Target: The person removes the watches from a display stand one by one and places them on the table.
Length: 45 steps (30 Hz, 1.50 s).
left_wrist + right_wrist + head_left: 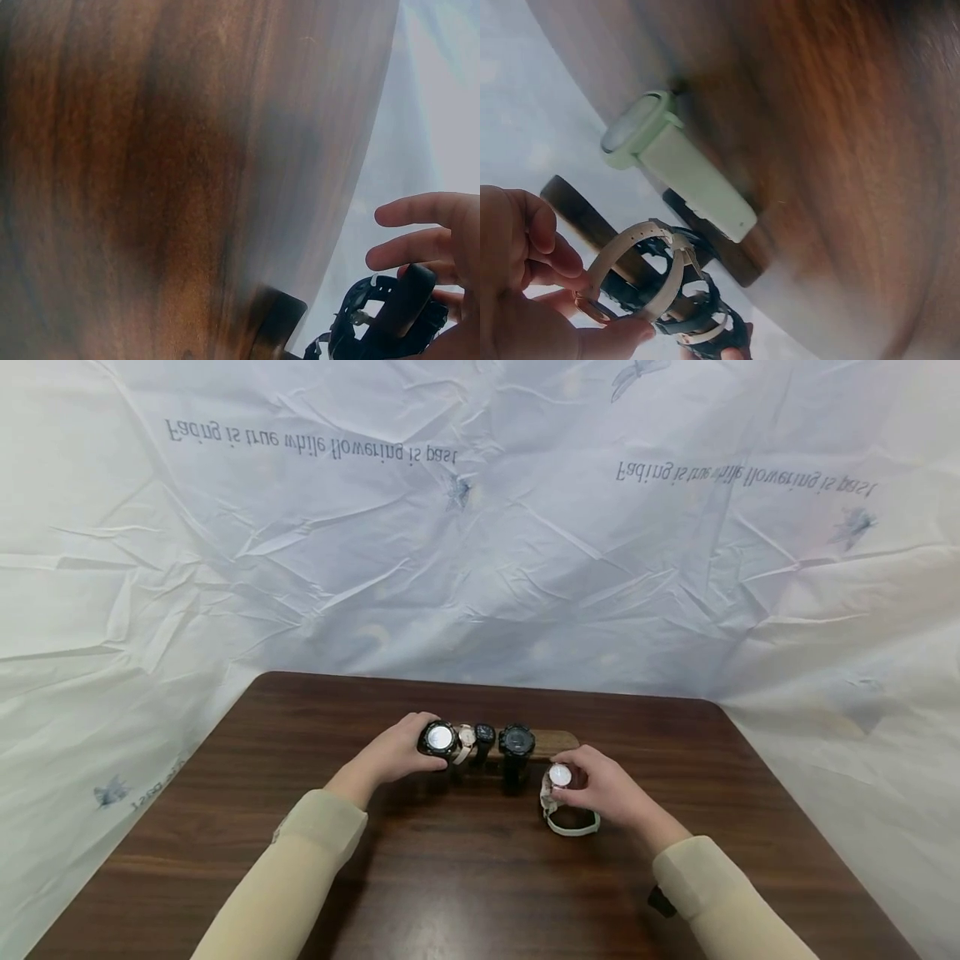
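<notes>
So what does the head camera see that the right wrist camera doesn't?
Only the head view: beige sleeves, printed words on the sheet, and the whole left hand gripping a black watch. Only the right wrist view: a pale green watch lying flat. Both: the right hand pinching a light-strapped watch, dark watches on the wooden stand, and the brown table.
</notes>
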Tool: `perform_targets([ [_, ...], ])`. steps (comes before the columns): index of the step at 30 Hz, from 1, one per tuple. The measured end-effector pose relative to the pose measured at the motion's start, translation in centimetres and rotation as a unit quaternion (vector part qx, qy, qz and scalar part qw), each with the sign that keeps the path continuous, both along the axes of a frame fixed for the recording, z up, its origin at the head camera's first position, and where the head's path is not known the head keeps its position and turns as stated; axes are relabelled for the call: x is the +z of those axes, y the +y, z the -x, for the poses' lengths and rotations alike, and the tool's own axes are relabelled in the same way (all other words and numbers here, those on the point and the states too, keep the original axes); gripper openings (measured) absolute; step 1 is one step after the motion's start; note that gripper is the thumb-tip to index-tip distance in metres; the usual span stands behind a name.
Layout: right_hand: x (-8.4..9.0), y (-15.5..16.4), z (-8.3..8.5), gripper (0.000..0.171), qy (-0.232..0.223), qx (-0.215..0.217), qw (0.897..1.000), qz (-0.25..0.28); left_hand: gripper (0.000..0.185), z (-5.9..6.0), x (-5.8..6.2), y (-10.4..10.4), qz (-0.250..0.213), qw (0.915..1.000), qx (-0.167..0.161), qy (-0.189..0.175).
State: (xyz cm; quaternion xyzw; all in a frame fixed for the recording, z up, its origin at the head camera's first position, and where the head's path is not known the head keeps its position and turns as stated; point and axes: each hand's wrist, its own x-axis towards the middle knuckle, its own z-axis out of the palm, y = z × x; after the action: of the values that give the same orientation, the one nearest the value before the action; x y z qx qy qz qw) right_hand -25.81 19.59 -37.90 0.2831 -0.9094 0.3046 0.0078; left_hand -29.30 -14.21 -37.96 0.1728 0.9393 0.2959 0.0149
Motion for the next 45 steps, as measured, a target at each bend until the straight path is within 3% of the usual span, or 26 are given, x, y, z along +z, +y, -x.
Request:
perform_targets([
  [8, -0.6, -0.8, -0.1, 0.047, -0.019, 0.011, 0.999, 0.025, 0.072, 0.1, -0.1, 0.0, 0.004, 1.0000, 0.004, -0.002],
  [18, -1.2, -1.7, 0.0, 0.046, 0.012, 0.009, 1.000, -0.004, 0.072, 0.1, 0.1, 0.1, 0.010, 0.9999, 0.008, -0.005],
  [37, -2.7, -3.8, -0.7, 0.043, 0.003, 0.037, 0.999, 0.010, 0.072, 0.2, 0.1, 0.2, 0.017, 0.9998, 0.005, -0.002],
  [45, -2.7, -4.5, -0.7, 0.044, -0.003, 0.048, 0.999, -0.007, 0.072, 0.2, 0.2, 0.1, 0.011, 0.9999, 0.006, -0.010],
])
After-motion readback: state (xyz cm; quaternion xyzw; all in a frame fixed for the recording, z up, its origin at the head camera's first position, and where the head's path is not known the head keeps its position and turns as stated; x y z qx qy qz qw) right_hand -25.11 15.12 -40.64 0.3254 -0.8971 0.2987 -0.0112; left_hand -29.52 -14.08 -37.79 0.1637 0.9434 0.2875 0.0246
